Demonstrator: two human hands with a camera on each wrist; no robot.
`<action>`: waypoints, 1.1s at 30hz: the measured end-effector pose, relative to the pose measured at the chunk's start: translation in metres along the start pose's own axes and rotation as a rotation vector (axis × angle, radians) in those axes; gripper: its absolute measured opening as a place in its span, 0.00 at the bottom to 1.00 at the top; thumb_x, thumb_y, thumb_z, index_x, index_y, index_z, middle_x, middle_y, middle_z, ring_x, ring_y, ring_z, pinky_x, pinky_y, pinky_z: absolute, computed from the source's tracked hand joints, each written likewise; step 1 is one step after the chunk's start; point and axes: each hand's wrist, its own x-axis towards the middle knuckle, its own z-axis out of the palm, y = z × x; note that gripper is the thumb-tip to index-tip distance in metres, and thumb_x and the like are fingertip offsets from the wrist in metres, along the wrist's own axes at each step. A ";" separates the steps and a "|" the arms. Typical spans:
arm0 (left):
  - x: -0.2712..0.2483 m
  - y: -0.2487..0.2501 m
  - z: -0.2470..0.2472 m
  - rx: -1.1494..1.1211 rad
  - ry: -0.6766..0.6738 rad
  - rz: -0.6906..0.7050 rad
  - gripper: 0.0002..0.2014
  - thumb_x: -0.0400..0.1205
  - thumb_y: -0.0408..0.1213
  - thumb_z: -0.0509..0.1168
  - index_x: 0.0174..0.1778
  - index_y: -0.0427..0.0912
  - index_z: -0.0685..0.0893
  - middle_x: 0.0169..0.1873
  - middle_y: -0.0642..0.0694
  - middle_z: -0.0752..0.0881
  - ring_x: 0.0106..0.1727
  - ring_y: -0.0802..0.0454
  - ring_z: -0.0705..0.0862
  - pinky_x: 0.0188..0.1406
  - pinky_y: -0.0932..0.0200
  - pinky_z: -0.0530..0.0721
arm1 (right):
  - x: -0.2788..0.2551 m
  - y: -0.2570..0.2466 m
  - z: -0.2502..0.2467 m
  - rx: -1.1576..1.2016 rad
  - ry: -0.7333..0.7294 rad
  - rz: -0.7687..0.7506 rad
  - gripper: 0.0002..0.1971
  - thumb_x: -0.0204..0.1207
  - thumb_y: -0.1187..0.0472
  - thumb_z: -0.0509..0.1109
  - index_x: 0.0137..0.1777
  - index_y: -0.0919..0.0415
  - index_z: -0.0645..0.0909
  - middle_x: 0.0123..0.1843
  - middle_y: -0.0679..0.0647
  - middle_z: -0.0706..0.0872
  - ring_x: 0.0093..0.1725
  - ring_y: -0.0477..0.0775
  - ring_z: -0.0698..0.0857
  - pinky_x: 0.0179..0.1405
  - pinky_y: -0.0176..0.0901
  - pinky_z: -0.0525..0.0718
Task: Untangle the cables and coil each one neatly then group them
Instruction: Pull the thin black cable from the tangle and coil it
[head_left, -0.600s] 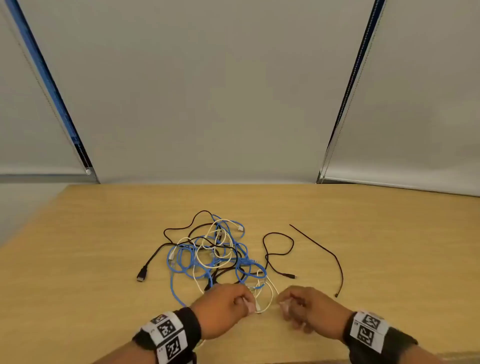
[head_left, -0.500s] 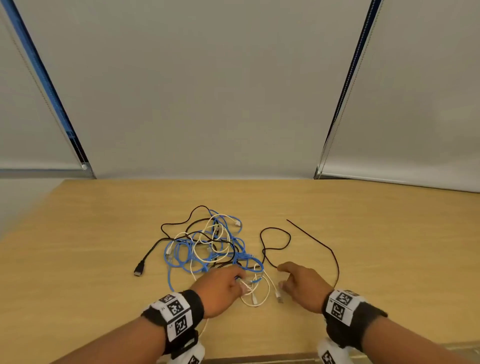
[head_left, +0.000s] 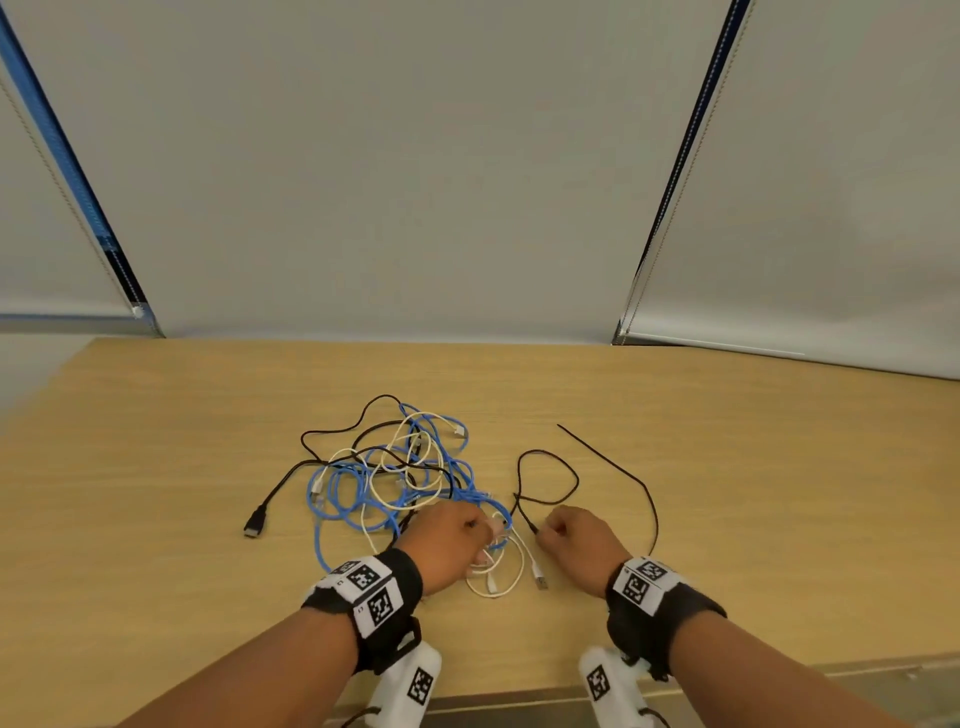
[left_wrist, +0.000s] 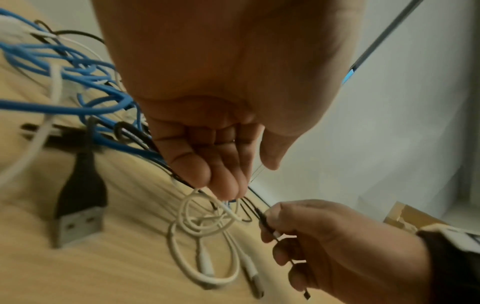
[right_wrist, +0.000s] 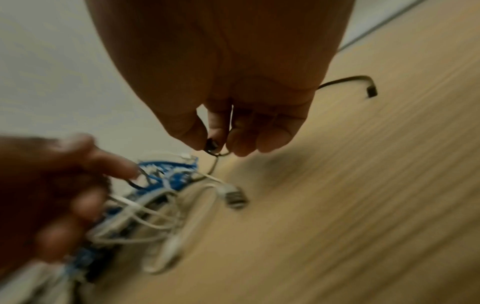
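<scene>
A tangle of blue cable (head_left: 337, 493), white cable (head_left: 506, 564) and black cable (head_left: 332, 431) lies mid-table. My left hand (head_left: 485, 527) is at its near right edge, fingers curled round white cable (left_wrist: 205, 218) strands. My right hand (head_left: 545, 530) pinches the end of a thin black cable (head_left: 550, 462), which loops behind it and trails off to the right. The right wrist view shows that black end (right_wrist: 211, 144) between thumb and finger of the right hand (right_wrist: 215, 147). A black USB plug (left_wrist: 78, 216) lies by my left hand (left_wrist: 228, 191).
The wooden table (head_left: 156, 467) runs to a pale blind-covered wall at the back. Its near edge is just under my wrists. A thick black plug (head_left: 254, 526) sticks out left of the tangle, and a white USB plug (head_left: 540, 581) lies between my hands.
Both hands have moved forward to the tangle's near edge. The right hand, which reached with loose fingers, now pinches the thin black cable's end.
</scene>
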 end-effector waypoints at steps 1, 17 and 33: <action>0.001 0.004 0.001 -0.081 -0.023 -0.039 0.16 0.87 0.53 0.63 0.48 0.45 0.89 0.36 0.49 0.91 0.27 0.62 0.86 0.34 0.62 0.86 | -0.007 -0.007 -0.002 0.123 -0.011 -0.021 0.07 0.82 0.57 0.66 0.43 0.55 0.80 0.41 0.50 0.84 0.40 0.50 0.81 0.41 0.43 0.78; 0.000 0.071 -0.077 -0.332 -0.109 0.165 0.15 0.91 0.42 0.60 0.43 0.40 0.85 0.32 0.43 0.89 0.28 0.53 0.86 0.30 0.63 0.83 | -0.010 -0.102 -0.062 0.236 0.196 -0.410 0.14 0.80 0.57 0.73 0.65 0.47 0.82 0.54 0.42 0.86 0.34 0.42 0.84 0.41 0.36 0.81; -0.040 0.131 -0.234 -0.616 0.005 0.460 0.16 0.92 0.44 0.57 0.46 0.41 0.84 0.37 0.40 0.92 0.39 0.44 0.92 0.42 0.52 0.87 | 0.023 -0.155 -0.035 0.544 0.296 -0.363 0.25 0.69 0.43 0.77 0.66 0.41 0.76 0.64 0.40 0.84 0.54 0.37 0.85 0.51 0.38 0.82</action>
